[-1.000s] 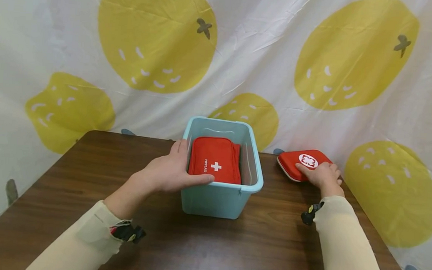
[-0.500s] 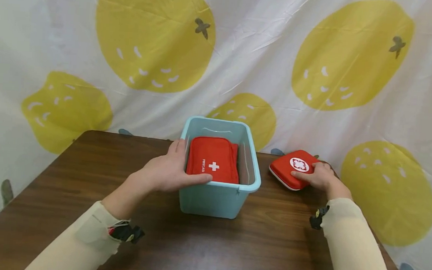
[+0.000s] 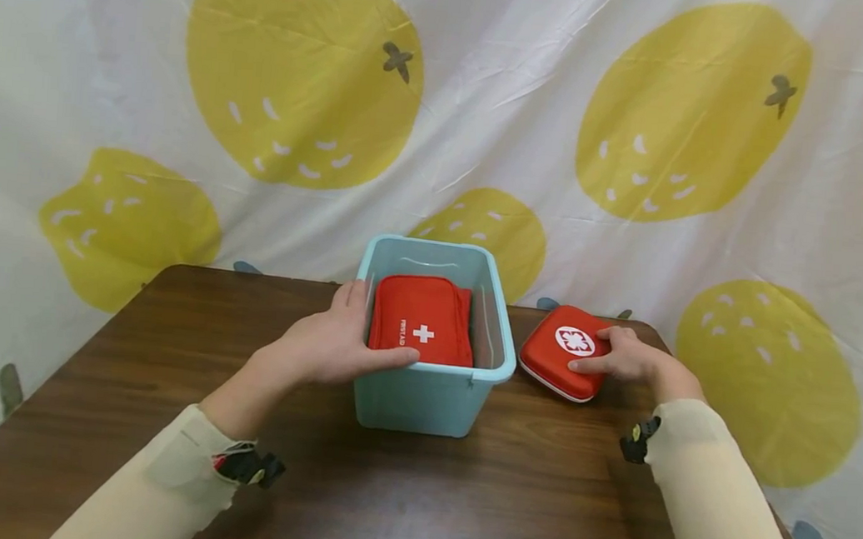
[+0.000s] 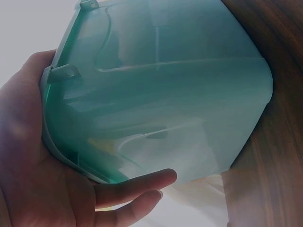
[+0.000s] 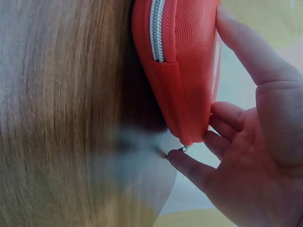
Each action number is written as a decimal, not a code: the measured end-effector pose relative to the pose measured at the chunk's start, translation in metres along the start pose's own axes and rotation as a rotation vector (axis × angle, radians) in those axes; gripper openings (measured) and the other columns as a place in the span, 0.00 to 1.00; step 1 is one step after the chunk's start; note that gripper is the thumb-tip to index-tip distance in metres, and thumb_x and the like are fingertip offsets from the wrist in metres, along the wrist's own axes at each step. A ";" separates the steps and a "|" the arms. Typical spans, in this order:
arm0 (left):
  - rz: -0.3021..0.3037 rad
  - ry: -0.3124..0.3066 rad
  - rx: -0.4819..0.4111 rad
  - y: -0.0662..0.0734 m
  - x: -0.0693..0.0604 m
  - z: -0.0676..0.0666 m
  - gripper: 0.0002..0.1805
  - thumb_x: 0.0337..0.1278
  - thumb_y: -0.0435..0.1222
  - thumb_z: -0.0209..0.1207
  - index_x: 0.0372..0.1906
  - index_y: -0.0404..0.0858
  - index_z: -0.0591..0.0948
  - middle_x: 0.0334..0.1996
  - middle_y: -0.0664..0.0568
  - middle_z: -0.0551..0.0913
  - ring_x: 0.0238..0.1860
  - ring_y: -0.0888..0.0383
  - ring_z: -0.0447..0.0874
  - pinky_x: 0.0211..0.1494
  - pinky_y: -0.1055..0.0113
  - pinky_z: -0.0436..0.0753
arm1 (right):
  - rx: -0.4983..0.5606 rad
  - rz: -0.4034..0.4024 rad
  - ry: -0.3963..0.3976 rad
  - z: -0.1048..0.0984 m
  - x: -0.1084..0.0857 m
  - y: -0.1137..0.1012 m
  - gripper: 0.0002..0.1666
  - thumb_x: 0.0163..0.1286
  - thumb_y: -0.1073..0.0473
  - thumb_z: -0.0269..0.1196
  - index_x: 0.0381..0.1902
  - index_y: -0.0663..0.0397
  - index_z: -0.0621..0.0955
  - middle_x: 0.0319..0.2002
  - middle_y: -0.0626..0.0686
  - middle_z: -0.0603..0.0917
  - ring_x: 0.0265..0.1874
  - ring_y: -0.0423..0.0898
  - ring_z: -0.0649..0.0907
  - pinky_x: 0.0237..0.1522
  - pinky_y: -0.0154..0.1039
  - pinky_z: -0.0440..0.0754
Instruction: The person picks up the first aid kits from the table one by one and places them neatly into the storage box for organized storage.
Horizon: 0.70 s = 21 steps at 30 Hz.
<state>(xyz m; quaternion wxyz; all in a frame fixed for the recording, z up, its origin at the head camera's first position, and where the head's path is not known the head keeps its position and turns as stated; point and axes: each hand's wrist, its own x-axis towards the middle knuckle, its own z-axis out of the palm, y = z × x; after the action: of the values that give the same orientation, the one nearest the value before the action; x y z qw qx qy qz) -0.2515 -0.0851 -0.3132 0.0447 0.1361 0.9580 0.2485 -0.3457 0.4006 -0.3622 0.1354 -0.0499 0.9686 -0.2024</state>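
Note:
The light-blue bin [image 3: 418, 402] stands upright on the table, holding a red first-aid pouch [image 3: 402, 301] with a white cross. My left hand [image 3: 329, 342] grips the bin's near-left corner, its thumb along the front rim and its fingers at the left side; the left wrist view shows the hand [image 4: 42, 184] around the rim of the bin [image 4: 165, 90]. To the right, my right hand [image 3: 624, 358] holds a red zipped case [image 3: 546, 357], thumb on the top face. In the right wrist view, the fingers of the hand [image 5: 251, 151] touch the end of the case [image 5: 194, 66].
A dark wooden table [image 3: 535, 502] lies under everything. Behind its back edge hangs a white cloth [image 3: 503, 107] printed with large yellow fruit. Black wrist straps show at both sleeves.
The red case has moved left and a little nearer, turning slightly, with my right hand on it. My left hand keeps its place on the bin.

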 end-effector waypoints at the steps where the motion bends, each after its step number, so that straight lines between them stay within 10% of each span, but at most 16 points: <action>1: 0.000 -0.002 -0.001 0.000 0.000 0.000 0.73 0.51 0.78 0.64 0.86 0.37 0.48 0.78 0.42 0.61 0.64 0.44 0.79 0.54 0.49 0.92 | 0.005 -0.003 -0.010 0.001 0.000 -0.001 0.69 0.66 0.28 0.74 0.80 0.75 0.61 0.74 0.79 0.61 0.72 0.74 0.65 0.75 0.71 0.70; 21: 0.012 0.003 -0.005 0.001 0.000 0.000 0.71 0.53 0.77 0.65 0.86 0.38 0.48 0.77 0.42 0.62 0.64 0.44 0.79 0.54 0.49 0.92 | 0.007 -0.077 -0.124 0.008 -0.016 -0.024 0.66 0.65 0.37 0.77 0.83 0.71 0.59 0.77 0.75 0.59 0.75 0.73 0.63 0.74 0.71 0.72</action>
<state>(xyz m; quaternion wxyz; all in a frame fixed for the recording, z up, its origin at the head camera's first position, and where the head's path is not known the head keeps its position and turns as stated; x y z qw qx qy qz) -0.2510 -0.0845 -0.3130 0.0423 0.1415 0.9566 0.2513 -0.3277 0.3779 -0.3553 0.1874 -0.0991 0.9550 -0.2073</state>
